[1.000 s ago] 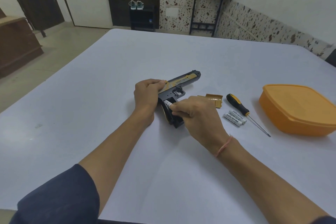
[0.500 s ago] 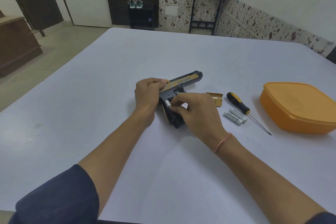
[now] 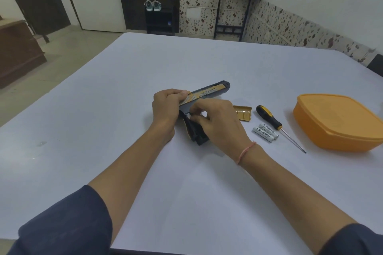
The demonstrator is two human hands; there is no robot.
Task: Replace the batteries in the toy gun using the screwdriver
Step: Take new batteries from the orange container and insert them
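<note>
The toy gun (image 3: 207,93) lies near the middle of the white table (image 3: 124,89), dark grey with a gold strip along the slide. The strip carries a line of dark capital print, too small to read. Its barrel points away and to the right, and its grip comes back toward the person. The left hand (image 3: 165,107) grasps the rear of the slide, fingers curled over the top and thumb against the gold strip. The right hand (image 3: 217,122) is bent over the grip's open compartment, where its thumb and forefinger pinch the pale end of a third battery (image 3: 188,114), most of which is hidden. A thin pink band (image 3: 245,152) circles the right wrist. To the right of that hand, two loose batteries (image 3: 265,133) lie side by side and touching. They are white with silver ends, and each is printed "Heybright" in black along its length. Just beyond them rests one screwdriver (image 3: 269,118) with a black and yellow handle, its thin shaft pointing toward the near right. One gold battery cover (image 3: 243,112) lies inside up between the gun and the screwdriver handle. One orange lidded container (image 3: 339,122) sits at the far right and shows no label. Against the back wall, one pair of pale shoes (image 3: 153,5) stands on a dark rack.
</note>
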